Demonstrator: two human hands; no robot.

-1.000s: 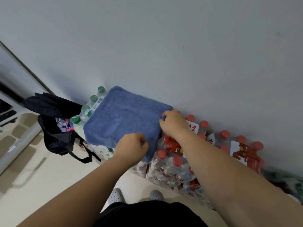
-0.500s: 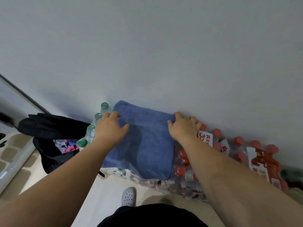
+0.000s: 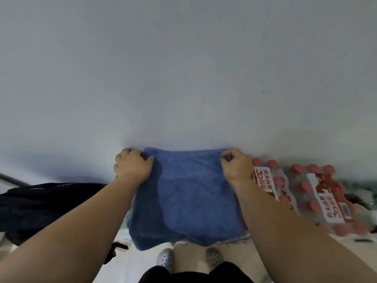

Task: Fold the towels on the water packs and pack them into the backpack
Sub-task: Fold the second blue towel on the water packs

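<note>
A blue towel (image 3: 187, 199) lies folded flat on top of the water packs against the wall. My left hand (image 3: 132, 166) grips its far left corner. My right hand (image 3: 237, 167) pinches its far right corner between thumb and fingers. The towel's near edge hangs slightly over the front of the pack. A dark backpack (image 3: 40, 207) sits on the floor to the left, partly behind my left forearm. Red-capped water packs (image 3: 306, 199) show to the right of the towel; the pack under the towel is almost fully hidden.
A plain grey wall (image 3: 183, 78) stands directly behind the packs. My feet in grey perforated shoes (image 3: 165, 259) are on the pale floor just below the towel. A backpack strap (image 3: 116, 248) lies on the floor by my left arm.
Both hands moved from the towel's near edge and side to its far corners by the wall and closed on them. The view swung to face the towel squarely.
</note>
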